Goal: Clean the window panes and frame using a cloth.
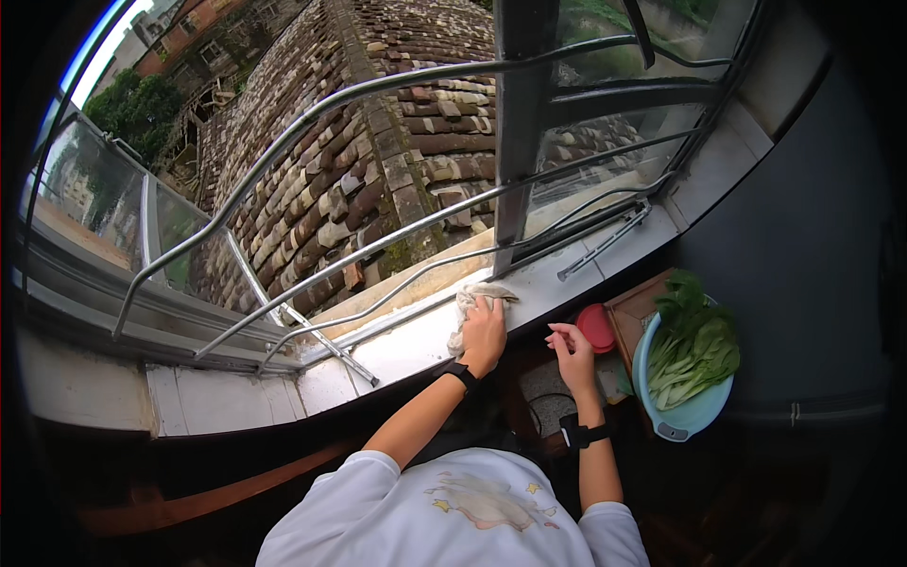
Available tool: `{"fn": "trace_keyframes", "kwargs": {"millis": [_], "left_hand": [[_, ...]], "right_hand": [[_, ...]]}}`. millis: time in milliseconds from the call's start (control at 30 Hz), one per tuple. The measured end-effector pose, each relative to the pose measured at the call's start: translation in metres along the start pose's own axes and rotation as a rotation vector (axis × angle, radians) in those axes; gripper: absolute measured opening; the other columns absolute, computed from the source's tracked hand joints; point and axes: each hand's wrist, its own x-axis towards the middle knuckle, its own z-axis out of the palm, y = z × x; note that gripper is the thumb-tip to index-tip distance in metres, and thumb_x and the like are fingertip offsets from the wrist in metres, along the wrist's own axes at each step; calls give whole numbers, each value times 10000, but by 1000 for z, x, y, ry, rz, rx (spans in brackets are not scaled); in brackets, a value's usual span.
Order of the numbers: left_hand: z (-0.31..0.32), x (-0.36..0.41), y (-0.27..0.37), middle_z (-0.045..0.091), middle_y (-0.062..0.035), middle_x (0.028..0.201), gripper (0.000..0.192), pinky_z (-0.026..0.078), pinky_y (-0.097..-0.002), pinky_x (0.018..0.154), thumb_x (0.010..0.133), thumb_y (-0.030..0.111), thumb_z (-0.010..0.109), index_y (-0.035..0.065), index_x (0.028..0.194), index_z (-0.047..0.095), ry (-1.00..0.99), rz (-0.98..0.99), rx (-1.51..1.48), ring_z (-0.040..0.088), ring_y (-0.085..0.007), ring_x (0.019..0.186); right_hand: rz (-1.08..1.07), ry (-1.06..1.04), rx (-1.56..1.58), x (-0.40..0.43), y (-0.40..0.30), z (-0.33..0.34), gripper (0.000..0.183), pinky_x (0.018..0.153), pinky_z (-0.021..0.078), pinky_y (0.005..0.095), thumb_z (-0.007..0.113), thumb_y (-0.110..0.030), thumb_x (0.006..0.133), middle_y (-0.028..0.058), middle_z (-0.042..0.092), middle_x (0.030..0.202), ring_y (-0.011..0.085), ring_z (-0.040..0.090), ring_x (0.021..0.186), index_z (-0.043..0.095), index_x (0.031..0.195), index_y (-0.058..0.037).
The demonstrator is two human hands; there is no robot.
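Note:
My left hand (485,332) presses a crumpled, off-white cloth (489,292) onto the white tiled windowsill (407,339), close to the window's metal upright. Part of the cloth sticks out beyond my fingertips. My right hand (575,358) hovers in front of the sill with loosely bent fingers and nothing visible in it. Just to its right is a round red lid or container (595,328).
Curved metal window bars (397,244) cross the opening above the sill. Metal window stays lie at the left (340,353) and right (604,242). On my right, a light-blue plastic basin (691,418) holds leafy greens (691,354). A tiled roof (319,177) lies outside.

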Motion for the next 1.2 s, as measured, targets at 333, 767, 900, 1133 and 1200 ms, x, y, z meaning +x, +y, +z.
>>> {"fn": "trace_keyframes", "kwargs": {"millis": [333,767,900,1133,1200], "left_hand": [[-6,15,-2,448,-170,1001,420,468,-401,627,618,134,643,120,1014,503,-129,93,-349,511,-329,830],[-13,20,21,455,-164,912,366,451,-392,600,619,119,650,61,941,487,-135,201,-235,508,-329,777],[-6,43,39,451,-173,970,429,464,-402,621,625,144,660,60,993,457,-223,192,-192,516,-334,839],[16,89,76,485,-153,925,342,465,-376,562,666,136,613,45,959,462,-170,338,-184,552,-317,736],[20,108,93,492,-146,883,274,465,-375,539,679,132,599,38,905,477,-162,390,-214,563,-307,672]], "right_hand": [[-157,225,-481,62,4,-24,390,674,440,310,470,41,742,116,457,1122,244,516,757,478,1123,-40],[-531,116,-1353,127,39,-32,117,694,392,308,516,-163,734,-50,541,1050,152,519,801,547,846,-149],[-434,50,-1237,137,27,-36,142,687,379,304,511,-143,735,-24,560,943,151,526,781,531,876,-146],[-457,489,-735,167,-62,-83,143,681,387,349,526,-71,770,55,572,898,234,543,827,508,912,-73],[-430,578,-574,177,-69,-106,92,666,413,375,504,-96,805,98,581,855,291,551,797,515,884,-51]]}}
